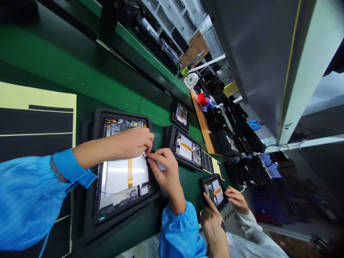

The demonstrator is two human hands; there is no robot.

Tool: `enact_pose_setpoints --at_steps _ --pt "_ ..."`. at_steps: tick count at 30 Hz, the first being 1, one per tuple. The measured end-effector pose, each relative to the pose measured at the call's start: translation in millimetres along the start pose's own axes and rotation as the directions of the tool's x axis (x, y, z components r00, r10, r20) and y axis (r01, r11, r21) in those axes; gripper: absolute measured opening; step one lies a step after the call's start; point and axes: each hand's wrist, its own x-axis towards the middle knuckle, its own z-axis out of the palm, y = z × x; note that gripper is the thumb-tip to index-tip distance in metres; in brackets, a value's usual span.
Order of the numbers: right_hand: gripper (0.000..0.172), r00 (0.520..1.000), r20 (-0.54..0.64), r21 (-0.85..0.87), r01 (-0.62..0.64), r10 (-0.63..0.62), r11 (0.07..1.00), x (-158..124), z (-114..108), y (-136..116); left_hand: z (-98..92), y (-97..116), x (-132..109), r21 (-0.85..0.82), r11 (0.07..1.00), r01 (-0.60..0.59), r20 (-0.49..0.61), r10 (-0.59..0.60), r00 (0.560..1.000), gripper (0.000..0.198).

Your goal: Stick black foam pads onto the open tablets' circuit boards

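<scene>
An opened tablet (115, 172) lies in a black foam frame (91, 218) in front of me. Inside it show a silvery-white battery area, an orange flat cable (130, 172) and circuit boards along two edges. My left hand (135, 142) reaches across the tablet, its fingers pinched together at the right-hand rim. Against it, at the same spot, my right hand (166, 170) closes thumb and fingers. Whatever small piece lies between the fingertips is too hidden to name. A thin dark wire crosses the tablet's lower part.
Left of the tablet lies a yellow sheet with black strips (34, 122). More opened tablets (187, 147) in foam frames stand along the green bench (129, 98). At the right, a co-worker's hands (213, 222) work at another tablet (215, 190). A small white fan (191, 81) stands beyond.
</scene>
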Motion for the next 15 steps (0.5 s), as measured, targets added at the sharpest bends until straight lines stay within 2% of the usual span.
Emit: enact_pose_setpoints --at_steps 3,7,11,15 --pt "0.019 0.989 0.111 -0.064 0.103 -0.096 0.993 7.2 -4.3 6.3 0.4 0.3 1.0 0.000 1.000 0.018 0.006 -0.018 1.000 0.034" --pt "0.014 0.979 0.167 -0.090 0.129 -0.113 0.988 13.8 -6.3 7.8 -0.4 1.3 1.5 -0.004 1.000 0.025 0.014 -0.025 1.000 0.035" --pt "0.013 0.977 0.183 -0.143 0.137 -0.110 0.980 12.8 -5.4 3.9 -1.3 2.3 1.2 -0.007 1.000 0.026 0.015 -0.025 1.000 0.034" --pt "0.015 0.988 0.146 -0.199 0.077 -0.049 0.977 7.3 -3.3 1.0 -1.3 2.7 1.5 -0.012 1.000 0.023 0.015 -0.023 1.000 0.034"
